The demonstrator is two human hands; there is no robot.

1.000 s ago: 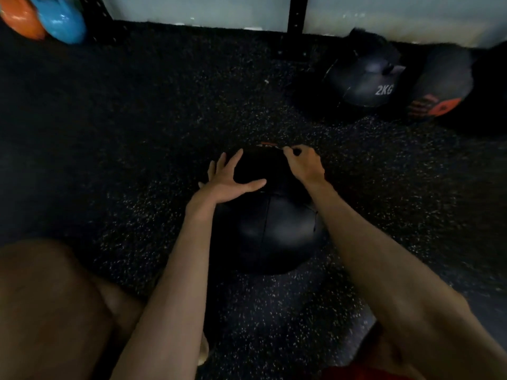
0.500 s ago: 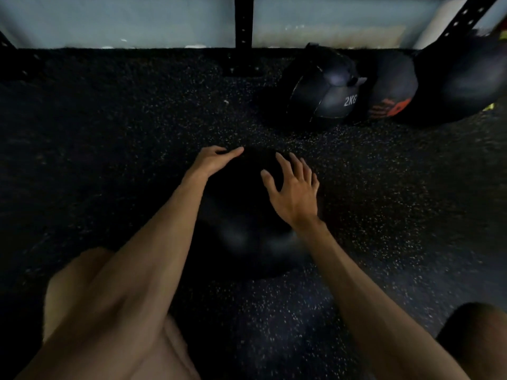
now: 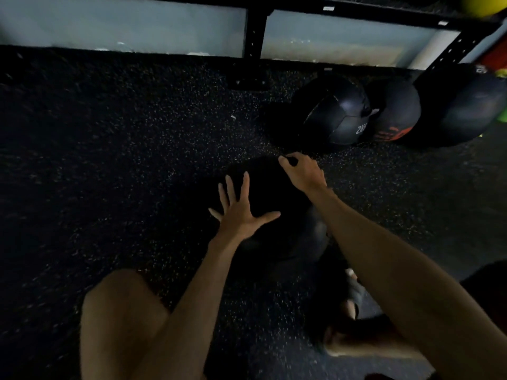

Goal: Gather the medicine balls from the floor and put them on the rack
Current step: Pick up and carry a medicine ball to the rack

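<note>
A black medicine ball (image 3: 274, 198) lies on the dark speckled floor in front of me. My left hand (image 3: 241, 212) rests flat on its near left side with the fingers spread. My right hand (image 3: 300, 171) lies over its far top, fingers curled down over the far edge. Three more dark medicine balls sit by the wall at the right: one marked 2KG (image 3: 337, 116), one with orange print (image 3: 395, 113) and a larger one (image 3: 466, 105). The black rack (image 3: 255, 37) stands along the wall behind.
My bare left knee (image 3: 120, 305) is low in the frame, and my right foot (image 3: 354, 303) sits under my right arm. A yellow ball (image 3: 480, 4) rests on the rack at the top right. Speckled rubber floor (image 3: 109, 160) stretches to the left.
The ball has rolled a little towards the balls by the wall. My left hand moved from the far top to the near left side; my right hand moved from the near side to the far top.
</note>
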